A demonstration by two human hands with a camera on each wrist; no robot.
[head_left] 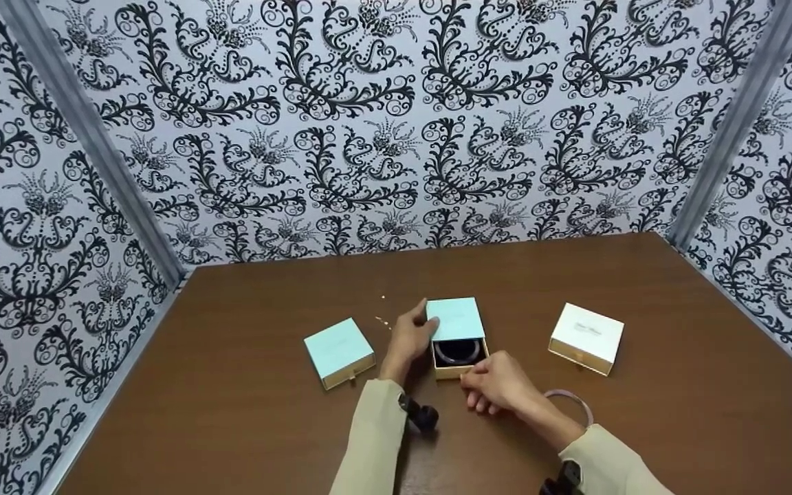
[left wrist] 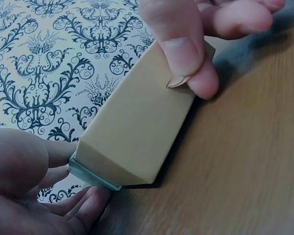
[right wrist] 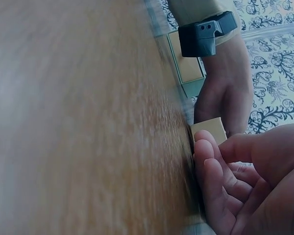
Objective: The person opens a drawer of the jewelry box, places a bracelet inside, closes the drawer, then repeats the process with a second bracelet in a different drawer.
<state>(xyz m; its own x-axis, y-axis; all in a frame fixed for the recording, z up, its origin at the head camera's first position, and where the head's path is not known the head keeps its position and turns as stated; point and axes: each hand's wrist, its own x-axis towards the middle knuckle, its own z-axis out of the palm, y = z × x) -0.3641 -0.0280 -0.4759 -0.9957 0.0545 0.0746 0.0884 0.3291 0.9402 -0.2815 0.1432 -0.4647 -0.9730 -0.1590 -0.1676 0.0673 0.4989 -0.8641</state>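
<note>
In the head view, a mint-green slide box [head_left: 452, 317] lies on the table with its gold drawer [head_left: 454, 373] partly out. A dark, shiny bangle [head_left: 456, 361] lies inside on a black lining. My left hand [head_left: 406, 338] holds the green sleeve from the left, its thumb on top. At the drawer front, my right hand [head_left: 499, 381] pinches a small tan pull tab [left wrist: 176, 83] between thumb and finger, as the left wrist view shows. Beside my right wrist, partly covered by it, a thin pale-purple bangle [head_left: 578, 400] rests on the table.
Another mint-green box [head_left: 339, 349] stands closed on the left, and a white box [head_left: 587, 333] with a gold drawer front stands closed on the right. Small gold pieces [head_left: 383, 321] lie behind my left hand. Patterned walls [head_left: 382, 137] surround the brown table [head_left: 245, 426].
</note>
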